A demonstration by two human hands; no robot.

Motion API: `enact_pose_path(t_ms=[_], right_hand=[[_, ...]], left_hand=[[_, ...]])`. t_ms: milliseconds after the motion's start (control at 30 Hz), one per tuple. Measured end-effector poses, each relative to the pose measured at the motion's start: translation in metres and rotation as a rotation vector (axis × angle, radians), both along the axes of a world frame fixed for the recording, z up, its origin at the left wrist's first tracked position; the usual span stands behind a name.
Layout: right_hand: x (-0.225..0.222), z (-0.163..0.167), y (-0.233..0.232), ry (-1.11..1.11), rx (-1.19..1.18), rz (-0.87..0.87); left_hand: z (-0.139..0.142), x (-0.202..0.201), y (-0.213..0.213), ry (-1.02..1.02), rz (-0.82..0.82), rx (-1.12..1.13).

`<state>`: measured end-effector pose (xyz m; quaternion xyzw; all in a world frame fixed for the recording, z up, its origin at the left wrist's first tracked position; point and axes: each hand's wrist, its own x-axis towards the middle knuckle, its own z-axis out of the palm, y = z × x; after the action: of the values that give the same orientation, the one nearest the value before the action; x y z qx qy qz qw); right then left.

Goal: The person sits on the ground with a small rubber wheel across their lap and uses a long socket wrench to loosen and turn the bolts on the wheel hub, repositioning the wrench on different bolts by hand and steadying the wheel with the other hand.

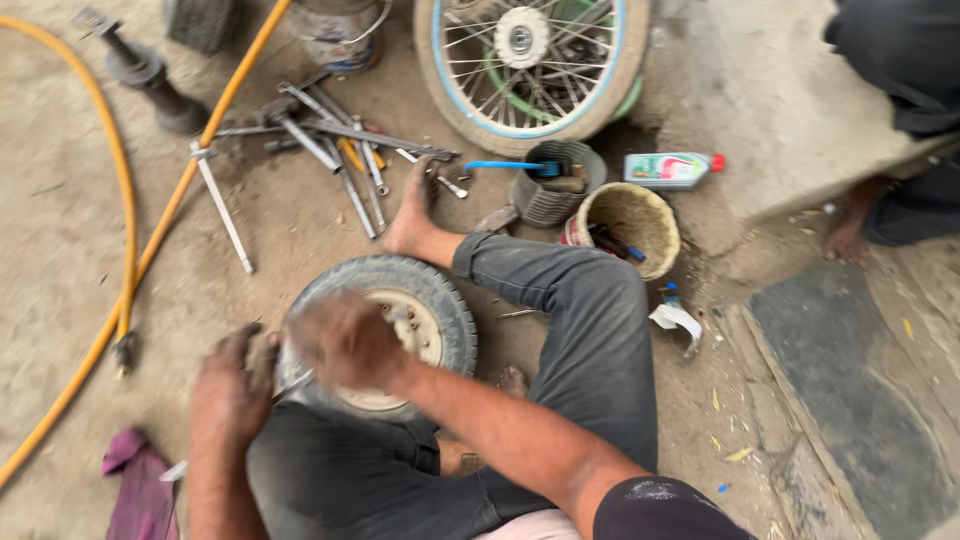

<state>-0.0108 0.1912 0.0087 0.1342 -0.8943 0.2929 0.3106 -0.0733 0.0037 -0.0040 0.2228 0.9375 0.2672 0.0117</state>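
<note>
Left hand (232,385) fisted round a thin metal tool (290,388), right hand (345,340) blurred, curled on one small tyre (440,300); grip unclear

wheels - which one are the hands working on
The small wheel with the thick black tyre and cream hub, lying flat by the person's legs under the right hand and left hand. The large spoked wheel lies apart, untouched.

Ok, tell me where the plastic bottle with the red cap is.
In the head view the plastic bottle lies on its side on the ground, upper right of centre, just above the round basket and right of the ribbed black container.
</note>
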Motion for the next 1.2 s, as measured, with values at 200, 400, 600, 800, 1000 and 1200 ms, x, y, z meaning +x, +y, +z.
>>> enact_pose_path(t_ms=[200,400,600,800,1000,1200], right_hand=[[-0.104,-0.001,-0.008,-0.252,-0.067,-0.075],[-0.119,0.035,-0.035,-0.405,0.378,0.372],[-0.109,0.049,-0.048,-0.592,0.697,0.382],[-0.111,0.04,-0.081,-0.548,0.67,0.523],[-0.028,0.023,-0.121,-0.546,0.115,0.795],[0.029,0.016,-0.099,-0.504,-0.215,0.874]], left_hand=[[-0.017,0.071,0.04,-0.184,-0.284,0.631],[-0.045,0.04,0.055,-0.598,-0.112,0.551],[-0.074,0.018,0.064,-0.582,-0.272,0.798],[-0.087,0.028,0.071,-0.391,-0.122,0.934],[-0.089,0.038,0.08,-0.258,0.142,0.967],[-0.082,0.044,0.09,-0.182,0.23,0.966]])
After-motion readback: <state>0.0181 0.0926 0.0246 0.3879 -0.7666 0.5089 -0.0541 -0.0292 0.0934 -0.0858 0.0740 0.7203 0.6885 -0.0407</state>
